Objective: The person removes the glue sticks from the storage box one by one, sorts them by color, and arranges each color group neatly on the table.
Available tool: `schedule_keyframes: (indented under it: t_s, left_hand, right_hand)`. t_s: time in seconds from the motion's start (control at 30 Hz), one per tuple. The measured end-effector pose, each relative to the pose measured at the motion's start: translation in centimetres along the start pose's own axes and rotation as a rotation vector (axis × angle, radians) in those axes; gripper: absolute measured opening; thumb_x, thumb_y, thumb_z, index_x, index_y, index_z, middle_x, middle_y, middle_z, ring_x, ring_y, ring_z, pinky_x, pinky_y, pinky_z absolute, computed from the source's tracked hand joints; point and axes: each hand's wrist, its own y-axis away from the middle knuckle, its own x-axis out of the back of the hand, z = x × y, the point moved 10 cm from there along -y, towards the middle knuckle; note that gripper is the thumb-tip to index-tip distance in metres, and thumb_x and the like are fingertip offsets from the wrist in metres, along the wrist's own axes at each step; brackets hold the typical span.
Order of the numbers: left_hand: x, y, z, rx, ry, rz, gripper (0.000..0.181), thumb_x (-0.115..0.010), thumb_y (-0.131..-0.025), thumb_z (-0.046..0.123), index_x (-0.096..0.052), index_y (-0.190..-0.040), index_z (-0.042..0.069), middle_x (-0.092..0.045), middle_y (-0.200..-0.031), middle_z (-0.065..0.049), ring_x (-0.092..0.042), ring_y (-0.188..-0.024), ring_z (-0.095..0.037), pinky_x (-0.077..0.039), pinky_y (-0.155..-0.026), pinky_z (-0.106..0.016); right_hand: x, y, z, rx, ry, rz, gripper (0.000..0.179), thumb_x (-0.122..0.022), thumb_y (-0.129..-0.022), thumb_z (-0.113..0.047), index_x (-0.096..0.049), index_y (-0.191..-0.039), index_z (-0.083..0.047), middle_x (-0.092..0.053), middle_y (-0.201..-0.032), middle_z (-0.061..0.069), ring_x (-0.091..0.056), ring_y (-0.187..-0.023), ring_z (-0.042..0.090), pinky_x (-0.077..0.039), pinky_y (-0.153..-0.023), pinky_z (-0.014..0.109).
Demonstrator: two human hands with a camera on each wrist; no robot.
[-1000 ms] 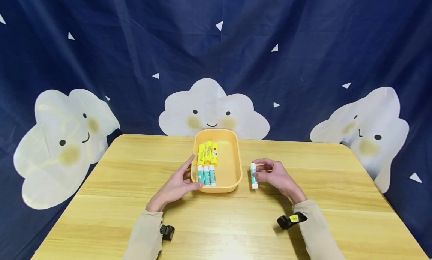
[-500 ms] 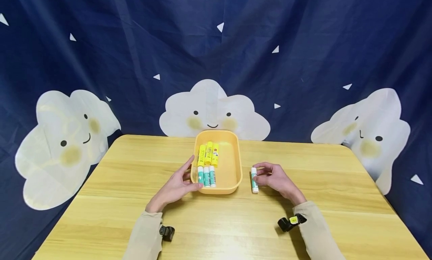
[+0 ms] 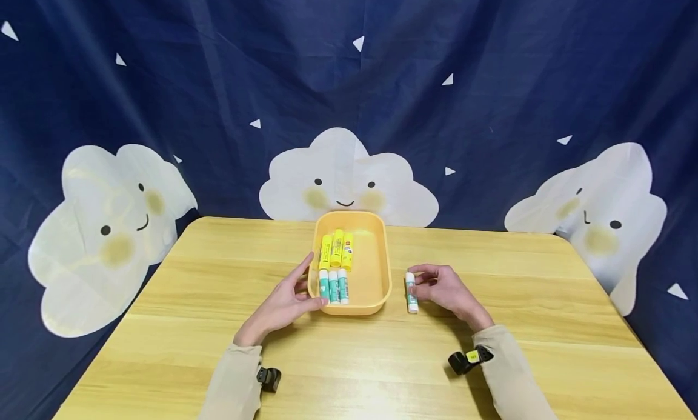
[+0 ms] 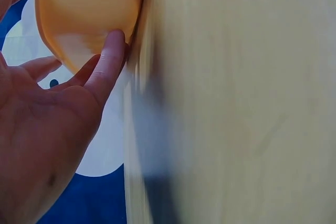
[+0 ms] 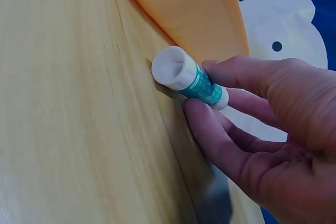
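In the head view a light orange plastic basket [image 3: 366,310] stands near the table's far edge. My left hand [image 3: 283,300] grips its near left corner, thumb at the front rim and fingers along the left side. Inside lie yellow glue sticks [image 3: 337,248] in a back row and green-and-white glue sticks [image 3: 334,286] in front, all toward the left. Right of the basket my right hand [image 3: 444,288] pinches another green-and-white glue stick [image 5: 203,87] between thumb and fingers. Its white end faces the right wrist camera. Whether it touches the table I cannot tell.
The wooden table [image 3: 349,365] has rounded far corners. Behind it hangs a dark blue curtain [image 3: 305,56] with white smiling clouds. A black wrist camera [image 3: 269,378] sits on the left sleeve and another camera [image 3: 465,361] on the right one.
The glue stick in my right hand has shifted slightly toward me beside the basket. My left hand and the basket stay in place. The head view has shifted a little.
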Motion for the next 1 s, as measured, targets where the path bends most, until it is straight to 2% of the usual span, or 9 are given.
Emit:
schedule_keyframes:
  t_s: [0.17,0.37,0.53,0.77,1.0]
  left_hand:
    - [-0.06,0.12,0.02,0.013,-0.001,0.006,0.105,-0.081,-0.088,0.02,-0.012,-0.166,0.026,-0.03,-0.166,-0.015,-0.056,-0.135,-0.033,-0.056,-0.102,-0.034]
    - [-0.03,0.06,-0.01,0.013,0.006,0.006,0.105,-0.081,-0.088,0.02,-0.012,-0.166,0.026,-0.032,-0.164,-0.016,-0.057,-0.134,-0.033,-0.057,-0.102,-0.035]
    - [-0.02,0.03,-0.06,0.021,0.008,0.007,0.105,-0.081,-0.088,0.019,-0.012,-0.166,0.027,-0.033,-0.163,-0.015,-0.056,-0.134,-0.033,-0.057,-0.102,-0.035]
    - [0.0,0.08,0.09,0.017,0.006,0.003,0.105,-0.081,-0.088,0.018,-0.012,-0.166,0.026,-0.034,-0.163,-0.016,-0.056,-0.134,-0.033,-0.057,-0.102,-0.035]
    - [0.08,0.04,0.25,0.021,0.022,0.003,0.105,-0.08,-0.088,0.016,-0.011,-0.166,0.027,-0.033,-0.162,-0.015,-0.054,-0.136,-0.034,-0.057,-0.102,-0.035]
  right_hand:
    - [0.12,0.01,-0.29,0.027,0.089,0.023,0.045,-0.081,-0.086,-0.012,-0.068,-0.127,0.002,-0.071,-0.101,0.014,-0.061,-0.087,0.017,-0.052,-0.068,0.021]
    - [0.16,0.05,-0.26,0.015,0.096,0.033,0.045,-0.082,-0.086,-0.013,-0.068,-0.126,0.002,-0.072,-0.1,0.013,-0.061,-0.086,0.017,-0.052,-0.067,0.021]
    - [0.24,0.11,-0.08,-0.013,0.061,0.029,0.045,-0.082,-0.086,-0.013,-0.067,-0.126,0.002,-0.07,-0.098,0.014,-0.061,-0.084,0.017,-0.056,-0.068,0.022]
    - [0.09,0.4,0.3,-0.058,-0.045,0.015,0.042,-0.077,-0.089,-0.008,-0.064,-0.128,0.003,-0.068,-0.098,0.014,-0.066,-0.084,0.019,-0.064,-0.074,0.033]
    - [0.52,0.74,0.02,-0.058,-0.058,0.035,0.042,-0.074,-0.093,-0.012,-0.063,-0.131,0.003,-0.068,-0.109,0.02,-0.07,-0.088,0.021,-0.065,-0.076,0.035]
